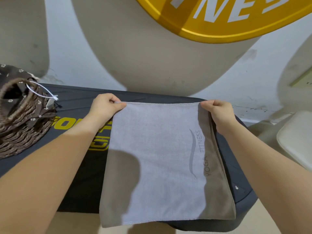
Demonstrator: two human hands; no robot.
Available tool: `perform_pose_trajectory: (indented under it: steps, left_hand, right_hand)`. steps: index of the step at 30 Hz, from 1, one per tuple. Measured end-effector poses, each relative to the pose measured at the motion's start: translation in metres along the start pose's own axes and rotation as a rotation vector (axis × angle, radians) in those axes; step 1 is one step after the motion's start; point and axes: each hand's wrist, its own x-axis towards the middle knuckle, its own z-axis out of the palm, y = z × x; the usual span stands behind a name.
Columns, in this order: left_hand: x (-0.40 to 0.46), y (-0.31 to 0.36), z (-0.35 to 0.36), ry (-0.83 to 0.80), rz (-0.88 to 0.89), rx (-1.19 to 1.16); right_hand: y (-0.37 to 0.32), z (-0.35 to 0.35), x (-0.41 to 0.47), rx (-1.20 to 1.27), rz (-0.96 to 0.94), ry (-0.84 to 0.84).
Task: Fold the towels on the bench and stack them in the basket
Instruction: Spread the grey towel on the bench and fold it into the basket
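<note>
Fingers of the left hand are pinched on the far left corner of a grey towel, and the far right corner is pinched in the same way by the right hand. Both thumbs are laid on top of the cloth and the other fingers are curled beneath its edge, so both hands are closed on the towel. The far hem is drawn straight between the two hands. The towel is spread flat over the dark tabletop, and its near edge is hung a little past the tabletop's near rim. At least two layers are seen along the right side, where a darker fold is shown under the pale top face. The words YOGA FITNESS and a curved mark are printed near that right side. A shadow is cast across the towel's near left part.

A woven basket is set on the left end of the tabletop, well apart from the towel. It is lined with brown flowered cloth, and a white tag cord is hung from its handle. Yellow lettering on the tabletop is partly covered by the left forearm and by the towel. Behind the tabletop, a yellow sign is seen on the pale wall.
</note>
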Motion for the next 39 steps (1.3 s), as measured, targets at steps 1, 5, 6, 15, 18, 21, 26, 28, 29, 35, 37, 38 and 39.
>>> perform_pose_trajectory:
  steps: [1, 5, 6, 15, 18, 21, 26, 28, 29, 35, 37, 38, 39]
  left_hand:
    - [0.001, 0.0, 0.0, 0.018, 0.009, 0.046]
    - [0.005, 0.003, 0.0, 0.049, 0.028, 0.151]
    - [0.006, 0.004, 0.001, 0.049, 0.034, 0.165]
    - [0.019, 0.007, 0.006, -0.023, 0.052, 0.301]
    - [0.027, 0.013, 0.004, -0.08, 0.041, 0.385]
    - [0.039, 0.026, 0.004, -0.005, 0.04, 0.403]
    - [0.036, 0.023, 0.021, -0.093, 0.026, 0.471]
    - [0.017, 0.014, 0.028, -0.173, 0.07, 0.48]
    - [0.004, 0.009, 0.03, -0.185, 0.126, 0.46]
    - [-0.08, -0.001, 0.021, -0.226, 0.461, 0.504]
    - [-0.107, -0.002, 0.013, -0.216, 0.578, 0.55]
    - [-0.118, -0.004, 0.008, -0.216, 0.634, 0.575]
    - [-0.128, -0.006, 0.003, -0.224, 0.679, 0.6]
  right_hand:
    - [0.001, 0.0, 0.001, -0.025, -0.01, 0.013]
    - [0.003, 0.004, 0.011, -0.13, -0.053, 0.087]
    - [0.004, 0.005, 0.013, -0.189, -0.072, 0.1]
    - [0.004, 0.012, 0.031, -0.457, -0.137, 0.143]
    - [0.0, 0.008, 0.035, -0.449, -0.15, 0.098]
    - [-0.008, 0.006, 0.041, -0.449, -0.213, 0.111]
    - [-0.018, -0.001, 0.045, -0.355, -0.062, 0.166]
    - [-0.013, -0.008, 0.032, -0.45, -0.061, 0.168]
    - [-0.009, -0.012, 0.021, -0.513, -0.103, 0.175]
    - [0.017, -0.026, -0.047, -0.713, -0.194, 0.084]
    - [0.02, -0.028, -0.065, -0.737, -0.185, 0.059]
    - [0.021, -0.029, -0.073, -0.744, -0.161, 0.039]
    - [0.023, -0.031, -0.081, -0.759, -0.132, 0.014]
